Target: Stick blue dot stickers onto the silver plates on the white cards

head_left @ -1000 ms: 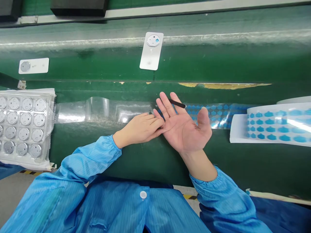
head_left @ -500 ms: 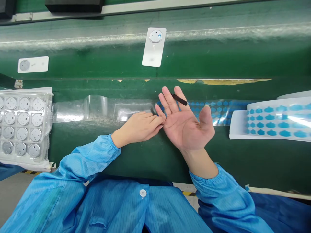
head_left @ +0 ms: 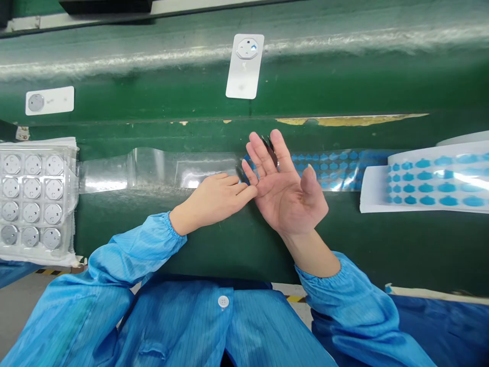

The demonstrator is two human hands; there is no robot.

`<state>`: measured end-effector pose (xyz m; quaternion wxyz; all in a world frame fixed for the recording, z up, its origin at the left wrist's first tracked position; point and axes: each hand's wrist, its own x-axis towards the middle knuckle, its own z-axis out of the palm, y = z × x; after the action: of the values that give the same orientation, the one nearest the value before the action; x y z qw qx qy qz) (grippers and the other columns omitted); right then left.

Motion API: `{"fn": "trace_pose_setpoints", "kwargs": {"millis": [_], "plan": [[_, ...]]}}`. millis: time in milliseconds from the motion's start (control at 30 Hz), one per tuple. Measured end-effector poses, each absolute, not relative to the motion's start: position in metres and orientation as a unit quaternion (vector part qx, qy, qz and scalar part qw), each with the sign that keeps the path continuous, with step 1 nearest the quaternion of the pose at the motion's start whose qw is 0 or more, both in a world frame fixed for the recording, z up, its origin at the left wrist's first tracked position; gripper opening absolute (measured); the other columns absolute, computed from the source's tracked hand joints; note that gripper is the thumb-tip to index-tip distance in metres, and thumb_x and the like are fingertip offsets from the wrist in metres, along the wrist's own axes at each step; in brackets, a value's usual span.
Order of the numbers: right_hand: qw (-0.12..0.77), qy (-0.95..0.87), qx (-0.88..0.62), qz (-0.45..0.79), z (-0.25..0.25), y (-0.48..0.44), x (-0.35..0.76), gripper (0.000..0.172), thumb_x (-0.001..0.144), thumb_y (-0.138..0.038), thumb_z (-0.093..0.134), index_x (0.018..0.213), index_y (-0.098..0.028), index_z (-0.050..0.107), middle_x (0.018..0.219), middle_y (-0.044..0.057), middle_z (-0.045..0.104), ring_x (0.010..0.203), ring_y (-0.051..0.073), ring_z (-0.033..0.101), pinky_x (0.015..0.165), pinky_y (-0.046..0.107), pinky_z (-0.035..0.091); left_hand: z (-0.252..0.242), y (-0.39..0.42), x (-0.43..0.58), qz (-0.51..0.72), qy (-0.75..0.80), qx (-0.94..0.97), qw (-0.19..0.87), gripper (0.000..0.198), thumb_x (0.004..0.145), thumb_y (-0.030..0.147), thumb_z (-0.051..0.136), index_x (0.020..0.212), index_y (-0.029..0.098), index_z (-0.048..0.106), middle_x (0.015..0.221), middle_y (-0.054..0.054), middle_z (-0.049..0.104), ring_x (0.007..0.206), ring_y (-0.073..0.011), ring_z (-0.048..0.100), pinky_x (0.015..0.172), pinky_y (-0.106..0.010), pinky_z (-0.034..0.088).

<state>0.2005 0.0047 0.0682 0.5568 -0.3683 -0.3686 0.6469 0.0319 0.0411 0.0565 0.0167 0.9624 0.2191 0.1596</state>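
Observation:
My right hand is palm up with thumb and fingers spread. Black tweezers are lodged between its index and middle fingers, partly hidden behind them. My left hand is palm down with its fingers pressed together, touching the little finger of my right hand. Whatever its fingertips pinch is hidden. Beneath both hands runs a clear plastic strip. Its right part, behind my right hand, carries rows of blue stickers.
At left, a clear tray holds several silver discs. Two white cards with discs lie further back, one card in the middle and another card at left. White-backed sticker sheet rests at right. Worn yellowish edge crosses the green bench.
My right hand has shifted slightly left and up, its thumb drawn in a little. The tweezers have turned and slid further behind the fingers. The view has shifted slightly.

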Motion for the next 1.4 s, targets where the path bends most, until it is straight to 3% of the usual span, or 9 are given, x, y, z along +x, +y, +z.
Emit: {"fn": "trace_pose_setpoints", "kwargs": {"millis": [333,633,867,1100,1400], "plan": [[0.534,-0.410,-0.365,0.643,0.062,0.000,0.195,0.080,0.095,-0.075,0.043,0.166,-0.042,0.025,0.173,-0.010,0.033,0.166,0.021,0.008,0.138,0.049,0.007,0.057,0.034,0.041,0.139,0.222,0.964,0.048,0.017,0.102,0.013,0.050,0.090,0.017,0.061,0.075,-0.003,0.068,0.072,-0.0192,0.065,0.064,-0.035,0.045],[0.541,-0.370,-0.371,0.658,0.071,0.000,0.194,0.082,0.093,-0.078,0.046,0.164,-0.044,0.028,0.172,-0.010,0.034,0.166,0.021,0.007,0.138,0.050,0.006,0.052,0.035,0.039,0.225,0.221,0.948,0.048,0.022,0.101,0.014,0.048,0.086,0.018,0.064,0.070,0.000,0.066,0.064,-0.0165,0.060,0.058,-0.035,0.044],[0.544,-0.350,-0.387,0.657,0.074,0.002,0.199,0.091,0.087,-0.082,0.053,0.165,-0.043,0.027,0.172,-0.009,0.036,0.166,0.022,0.003,0.138,0.052,0.010,0.059,0.038,0.035,0.205,0.216,0.952,0.071,0.025,0.103,0.017,0.047,0.084,0.017,0.063,0.070,-0.001,0.064,0.063,-0.0168,0.059,0.058,-0.036,0.042],[0.544,-0.373,-0.359,0.661,0.070,0.000,0.199,0.083,0.092,-0.078,0.050,0.165,-0.046,0.027,0.172,-0.013,0.033,0.166,0.021,0.003,0.138,0.052,0.005,0.068,0.037,0.034,0.098,0.230,0.965,0.076,0.023,0.106,0.014,0.046,0.092,0.016,0.064,0.073,-0.002,0.065,0.069,-0.0188,0.063,0.060,-0.036,0.042],[0.543,-0.355,-0.366,0.667,0.072,0.000,0.196,0.089,0.087,-0.080,0.056,0.164,-0.045,0.029,0.172,-0.010,0.035,0.167,0.023,0.002,0.138,0.053,0.008,0.072,0.037,0.032,0.088,0.235,0.966,0.057,0.020,0.102,0.009,0.048,0.090,0.016,0.062,0.073,-0.002,0.065,0.070,-0.0202,0.066,0.059,-0.036,0.044]]}}
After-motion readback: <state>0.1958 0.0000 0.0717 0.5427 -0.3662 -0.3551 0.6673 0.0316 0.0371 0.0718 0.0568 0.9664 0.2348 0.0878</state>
